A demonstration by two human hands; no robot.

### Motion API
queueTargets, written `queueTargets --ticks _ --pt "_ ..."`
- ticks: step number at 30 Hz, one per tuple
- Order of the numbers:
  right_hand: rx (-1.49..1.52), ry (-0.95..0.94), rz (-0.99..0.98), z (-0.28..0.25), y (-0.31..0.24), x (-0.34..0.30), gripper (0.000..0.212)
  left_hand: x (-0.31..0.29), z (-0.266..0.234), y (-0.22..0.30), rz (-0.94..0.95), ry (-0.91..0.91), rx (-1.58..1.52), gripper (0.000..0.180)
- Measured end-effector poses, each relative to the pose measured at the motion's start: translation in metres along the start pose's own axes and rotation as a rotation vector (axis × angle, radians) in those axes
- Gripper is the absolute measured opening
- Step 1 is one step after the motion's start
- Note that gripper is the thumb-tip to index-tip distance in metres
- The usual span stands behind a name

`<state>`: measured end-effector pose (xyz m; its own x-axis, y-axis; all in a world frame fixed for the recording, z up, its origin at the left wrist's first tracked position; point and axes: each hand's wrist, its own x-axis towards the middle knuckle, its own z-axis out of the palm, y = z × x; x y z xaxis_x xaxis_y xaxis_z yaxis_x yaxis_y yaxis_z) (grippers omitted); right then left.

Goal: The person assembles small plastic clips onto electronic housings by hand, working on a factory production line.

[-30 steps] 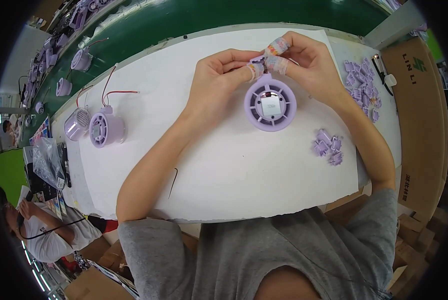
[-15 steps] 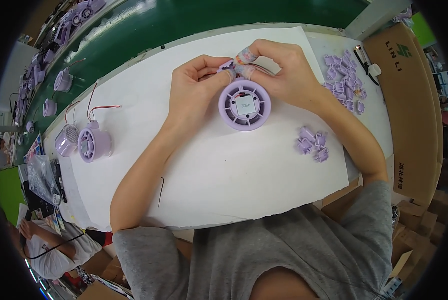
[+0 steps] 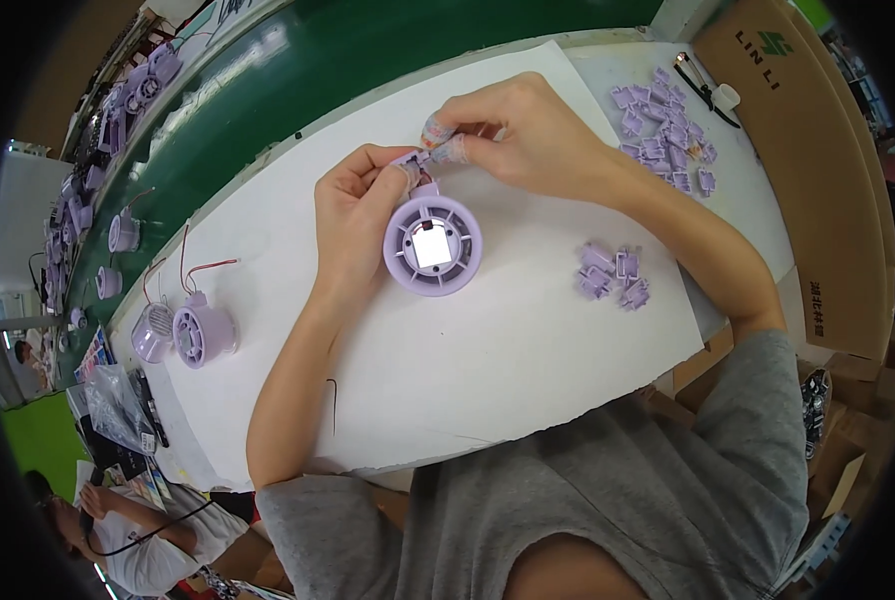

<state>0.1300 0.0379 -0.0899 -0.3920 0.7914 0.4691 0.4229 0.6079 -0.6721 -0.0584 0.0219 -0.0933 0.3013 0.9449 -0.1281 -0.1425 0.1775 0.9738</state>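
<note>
Before me a round purple fan housing [image 3: 475, 246] faces up on the white paper, showing its spokes and a square white plate at the centre. Above its neck my left hand [image 3: 353, 205] pinches a small purple plastic bracket [image 3: 408, 160] between thumb and fingers. My right hand [image 3: 513, 135], with patterned tape round the thumb and a fingertip, is closed in a pinch at the bracket's right side. Whatever lies between its fingertips is too small to make out. Dark and red wire shows at the neck, partly hidden by my left thumb.
Two purple fan housings [image 3: 206, 332] with red wires stand at left. Loose purple brackets lie in a small group [image 3: 596, 283] and a larger pile [image 3: 668, 125] at right. A cardboard box [image 3: 798, 180] borders the table. A thin dark wire [image 3: 335, 405] lies near my left forearm.
The view has turned slightly. Both hands and the fan housing have shifted left and a little nearer to me. My right fingers have drawn slightly away from my left hand.
</note>
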Motion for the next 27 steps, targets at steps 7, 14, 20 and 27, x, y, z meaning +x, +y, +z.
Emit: queueTargets --ticks 7,14,20,27 --pt "0.647 -0.205 0.358 -0.007 0.002 0.001 0.022 0.006 -0.005 0.004 0.141 -0.097 0.281 0.018" --pt "0.614 -0.260 0.547 0.004 -0.011 0.003 0.024 0.012 -0.019 0.032 0.585 -0.062 0.993 0.050" --pt "0.668 -0.275 0.370 0.006 -0.012 0.002 0.025 -0.002 -0.018 0.044 0.643 -0.023 1.219 0.052" --pt "0.607 -0.311 0.462 -0.011 -0.005 -0.001 0.027 -0.032 -0.005 0.073 0.273 -0.197 1.147 0.063"
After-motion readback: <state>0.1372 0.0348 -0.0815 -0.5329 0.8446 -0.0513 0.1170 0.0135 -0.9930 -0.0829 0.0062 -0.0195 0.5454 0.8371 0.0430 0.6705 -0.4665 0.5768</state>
